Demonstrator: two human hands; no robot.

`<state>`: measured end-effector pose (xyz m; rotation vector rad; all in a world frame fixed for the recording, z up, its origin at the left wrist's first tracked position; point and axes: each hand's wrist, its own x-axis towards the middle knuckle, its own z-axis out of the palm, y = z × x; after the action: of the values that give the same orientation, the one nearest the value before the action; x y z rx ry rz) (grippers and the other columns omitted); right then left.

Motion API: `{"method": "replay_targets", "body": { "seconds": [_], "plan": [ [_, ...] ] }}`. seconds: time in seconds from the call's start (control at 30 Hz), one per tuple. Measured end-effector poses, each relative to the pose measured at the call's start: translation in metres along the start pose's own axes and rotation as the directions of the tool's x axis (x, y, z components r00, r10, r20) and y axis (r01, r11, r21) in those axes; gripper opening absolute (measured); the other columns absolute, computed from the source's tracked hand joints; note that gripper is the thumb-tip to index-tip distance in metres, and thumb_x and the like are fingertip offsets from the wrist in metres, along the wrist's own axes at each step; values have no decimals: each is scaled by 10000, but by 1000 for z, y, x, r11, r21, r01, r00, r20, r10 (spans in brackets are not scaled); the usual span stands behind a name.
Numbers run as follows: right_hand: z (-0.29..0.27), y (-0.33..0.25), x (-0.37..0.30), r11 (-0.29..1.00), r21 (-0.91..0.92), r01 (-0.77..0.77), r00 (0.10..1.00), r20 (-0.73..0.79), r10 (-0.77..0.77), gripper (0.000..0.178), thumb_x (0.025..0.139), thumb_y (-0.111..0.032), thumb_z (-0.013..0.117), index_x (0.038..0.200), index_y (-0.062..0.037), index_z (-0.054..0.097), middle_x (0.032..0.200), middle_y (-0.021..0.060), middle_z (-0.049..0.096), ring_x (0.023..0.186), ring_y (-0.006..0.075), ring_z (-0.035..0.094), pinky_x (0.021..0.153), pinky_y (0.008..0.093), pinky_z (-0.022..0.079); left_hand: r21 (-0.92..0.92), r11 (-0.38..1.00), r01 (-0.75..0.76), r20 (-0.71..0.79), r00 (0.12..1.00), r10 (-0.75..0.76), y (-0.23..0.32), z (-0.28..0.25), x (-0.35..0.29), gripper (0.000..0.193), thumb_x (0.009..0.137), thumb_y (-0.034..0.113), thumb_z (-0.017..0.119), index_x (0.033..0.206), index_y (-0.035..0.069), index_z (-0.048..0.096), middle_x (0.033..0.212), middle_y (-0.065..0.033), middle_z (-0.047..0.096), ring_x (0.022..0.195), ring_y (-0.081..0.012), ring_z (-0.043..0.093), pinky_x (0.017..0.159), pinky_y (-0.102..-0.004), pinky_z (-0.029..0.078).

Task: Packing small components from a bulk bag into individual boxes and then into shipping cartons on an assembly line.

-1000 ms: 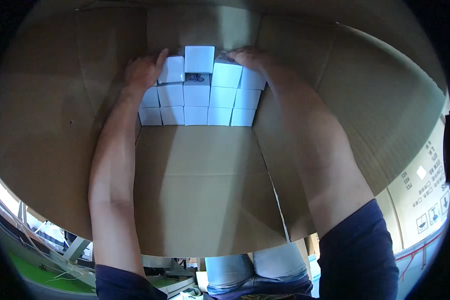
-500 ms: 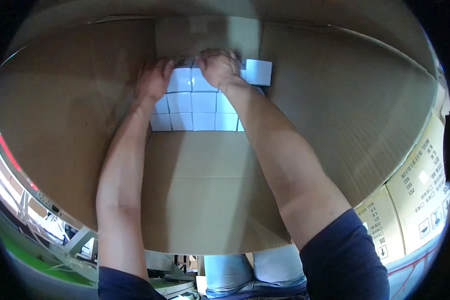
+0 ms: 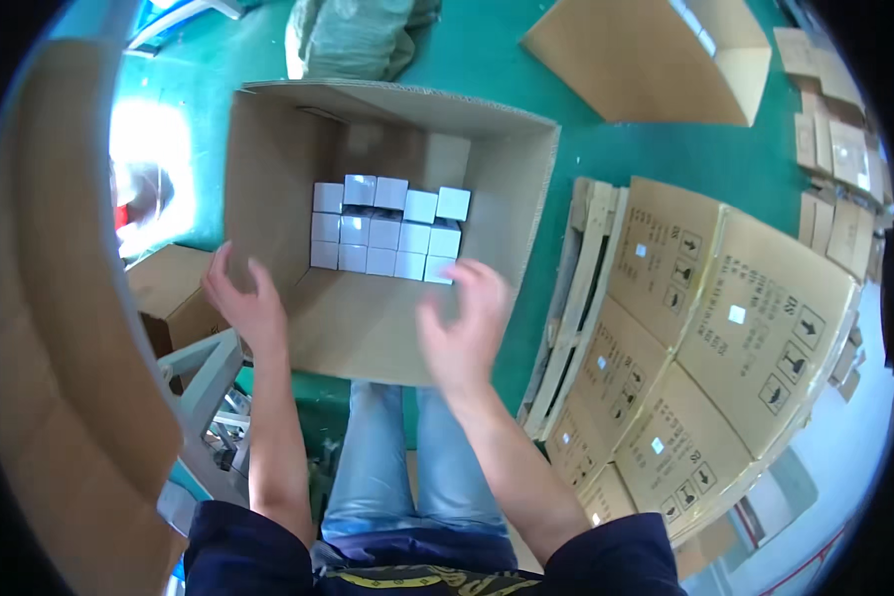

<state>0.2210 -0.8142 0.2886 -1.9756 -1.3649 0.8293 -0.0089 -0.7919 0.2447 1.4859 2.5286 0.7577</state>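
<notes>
Close by the box (image 3: 358, 323), wooden pallet (image 3: 572, 306).

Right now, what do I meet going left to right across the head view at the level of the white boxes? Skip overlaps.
Brown cardboard panel → left hand → white boxes in the open carton → wooden pallet → stacked brown cartons.

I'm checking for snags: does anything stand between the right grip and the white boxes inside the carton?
Nothing visible does. The right grip is open and empty, and the carton is open toward the camera, leaving the white boxes uncovered. In this view, the fingers slightly overlap their near right corner; the height between cannot be judged.
</notes>
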Motion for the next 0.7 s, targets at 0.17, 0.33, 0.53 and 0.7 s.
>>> {"method": "replay_targets", "body": {
  "seconds": [0.17,0.33,0.53,0.7],
  "plan": [
    [-52,73,-53,952,-21,-305,952,6,305,523,829,-136,664,1302,-26,469,1349,250,460,1155,422,538,995,415,424,174,984,38,114,992,-58,-101,-29,-45,297,893,160,582,1164,40,575,1102,-185,633,1040,-393,583,884,-457,464],
    [-42,122,-56,922,-146,-359,847,363,388,551,877,-155,536,1394,-62,372,1246,269,564,1140,429,558,966,445,446,-6,996,86,392,917,-77,-124,-34,-56,230,927,225,539,1093,73,587,959,-238,635,925,-459,578,750,-504,472],
    [-44,119,-52,940,-245,-239,861,394,322,552,866,-113,486,1407,-115,376,1194,260,604,1124,432,564,979,463,439,146,972,183,295,930,-219,-133,-49,-90,256,928,252,526,1096,74,600,951,-220,661,909,-436,611,780,-526,484],
    [-46,100,-48,929,-308,-204,800,495,340,522,869,-123,492,1381,-60,415,1260,247,576,1183,411,535,998,424,417,107,945,309,260,909,-327,-147,-59,-122,292,917,278,543,1114,73,608,959,-214,665,920,-427,617,792,-512,491]
  ]
}}
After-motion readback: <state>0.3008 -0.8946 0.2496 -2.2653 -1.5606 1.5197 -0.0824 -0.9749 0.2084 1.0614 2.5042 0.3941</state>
